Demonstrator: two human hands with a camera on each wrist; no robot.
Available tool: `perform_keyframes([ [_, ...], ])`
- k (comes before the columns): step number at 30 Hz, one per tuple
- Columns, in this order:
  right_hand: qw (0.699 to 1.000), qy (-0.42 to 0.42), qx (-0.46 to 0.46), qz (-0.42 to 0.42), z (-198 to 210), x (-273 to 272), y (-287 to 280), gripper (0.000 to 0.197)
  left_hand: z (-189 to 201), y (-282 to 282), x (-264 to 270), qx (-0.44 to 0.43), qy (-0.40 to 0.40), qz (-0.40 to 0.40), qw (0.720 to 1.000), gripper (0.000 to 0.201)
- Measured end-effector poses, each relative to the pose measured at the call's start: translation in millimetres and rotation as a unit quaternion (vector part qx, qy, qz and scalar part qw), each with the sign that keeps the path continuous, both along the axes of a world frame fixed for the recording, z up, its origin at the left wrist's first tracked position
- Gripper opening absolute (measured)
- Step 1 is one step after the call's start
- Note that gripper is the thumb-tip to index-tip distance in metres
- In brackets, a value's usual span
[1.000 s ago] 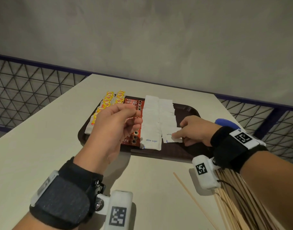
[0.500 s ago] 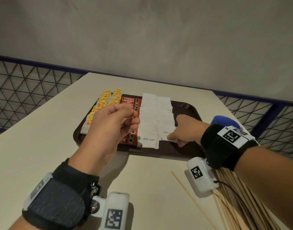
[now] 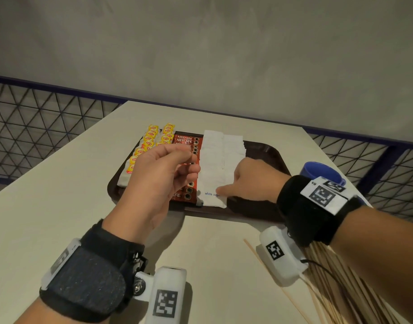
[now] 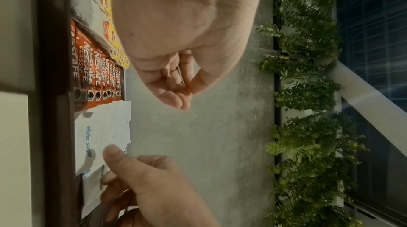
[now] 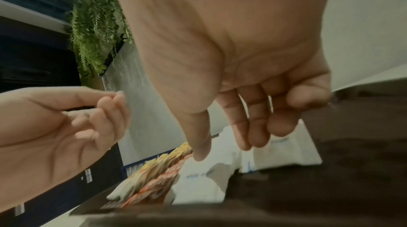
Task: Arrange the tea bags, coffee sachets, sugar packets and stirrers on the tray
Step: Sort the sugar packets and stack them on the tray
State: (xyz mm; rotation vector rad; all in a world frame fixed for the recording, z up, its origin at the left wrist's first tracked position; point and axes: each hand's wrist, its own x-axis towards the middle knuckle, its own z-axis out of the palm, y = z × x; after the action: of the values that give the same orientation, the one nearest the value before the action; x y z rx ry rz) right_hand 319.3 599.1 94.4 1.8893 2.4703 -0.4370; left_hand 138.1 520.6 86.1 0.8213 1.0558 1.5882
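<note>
A dark brown tray (image 3: pixel 266 150) holds rows of yellow-tagged tea bags (image 3: pixel 151 139), red coffee sachets (image 3: pixel 186 140) and white sugar packets (image 3: pixel 215 155). My right hand (image 3: pixel 224 191) lies low on the tray's front. Its fingertips (image 5: pixel 259 140) press on the front sugar packet (image 5: pixel 286 154) of the right column, and the thumb reaches over the left column. My left hand (image 3: pixel 189 162) hovers above the coffee sachets, fingers curled, pinching a thin flat reddish packet (image 4: pixel 182 77) seen edge on. Wooden stirrers (image 3: pixel 336 288) lie on the table under my right forearm.
A blue cup (image 3: pixel 317 170) stands on the beige table (image 3: pixel 37 218) right of the tray. The tray's right third shows bare. A dark mesh railing (image 3: pixel 37 127) runs round the table's far edges, with a grey wall behind.
My right hand has slid left along the tray's front with the sugar packet under it, up against the left sugar column. The left hand has barely moved.
</note>
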Motion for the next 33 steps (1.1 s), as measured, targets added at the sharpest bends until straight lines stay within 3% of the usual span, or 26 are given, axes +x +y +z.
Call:
perform_keyframes([
  [4,0.999,-0.002,-0.040,-0.021,-8.2,-8.9,-8.9,0.045,0.8,-0.2,-0.8,-0.001,-0.003,0.003,1.000,0.009],
  [11,0.980,0.103,-0.129,-0.113,-5.8,-3.8,-10.8,0.033,3.1,-2.3,-1.2,-0.002,0.002,-0.001,1.000,0.009],
  [15,0.975,0.134,-0.128,-0.123,-9.8,6.1,-12.3,0.030,7.7,-5.1,-2.2,-0.007,0.018,-0.025,1.000,0.006],
  [20,0.963,0.198,-0.102,-0.153,-5.5,25.9,-11.8,0.022,7.1,-7.4,2.1,-0.039,0.106,-0.073,0.991,0.008],
  [25,0.948,0.226,-0.085,-0.206,-10.3,48.9,-14.5,0.020,-0.7,-10.1,10.2,-0.075,0.257,-0.132,0.954,0.009],
  [29,0.948,0.223,-0.073,-0.216,-15.3,48.1,-12.8,0.020,-9.7,-11.0,12.5,-0.086,0.391,-0.152,0.904,0.005],
  [31,0.951,0.216,-0.071,-0.212,-16.6,46.5,-11.4,0.021,-11.0,-12.7,14.2,-0.094,0.442,-0.144,0.881,0.026],
  [33,0.954,0.211,-0.063,-0.205,-18.4,46.7,-11.0,0.023,-10.7,-13.9,15.3,-0.092,0.497,-0.135,0.852,0.022],
])
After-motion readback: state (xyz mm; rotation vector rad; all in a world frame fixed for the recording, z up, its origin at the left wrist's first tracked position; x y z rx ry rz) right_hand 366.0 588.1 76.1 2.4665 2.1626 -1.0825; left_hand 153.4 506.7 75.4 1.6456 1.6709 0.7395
